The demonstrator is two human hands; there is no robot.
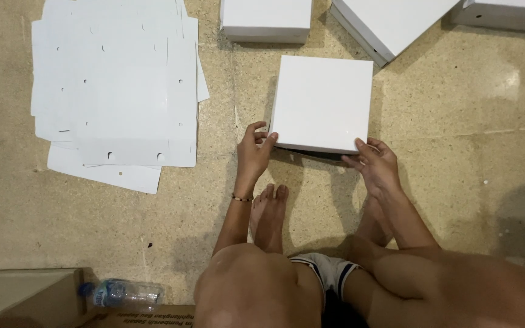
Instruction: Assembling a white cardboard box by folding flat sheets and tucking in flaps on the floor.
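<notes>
On the speckled floor (457,121), just ahead of the seated person's bare feet, lies a white square cardboard box (323,102) — closed, its lid face up, its near edge lifted slightly so that a dark gap shows beneath. Left hand (254,152): fingers curled narrowly round the box's near left corner, thumb on the top face. Right hand (375,163): fingertips pinching the near right corner, palm low beside the edge. Both hands thus hold the box at its two near corners. Judged from its thin walls and clean folds, the box should be light and fairly stiff along the creases but easy to dent on the broad lid; the smooth white face looks somewhat slippery, so the corners and folded edges — not the panel's middle — seem the sound places to grip. Toward the floor's far left edge lies a stack of flat white die-cut sheets (116,85); more finished white boxes (266,19) line the far edge. A plastic water bottle (123,294) lies by the near left corner.
</notes>
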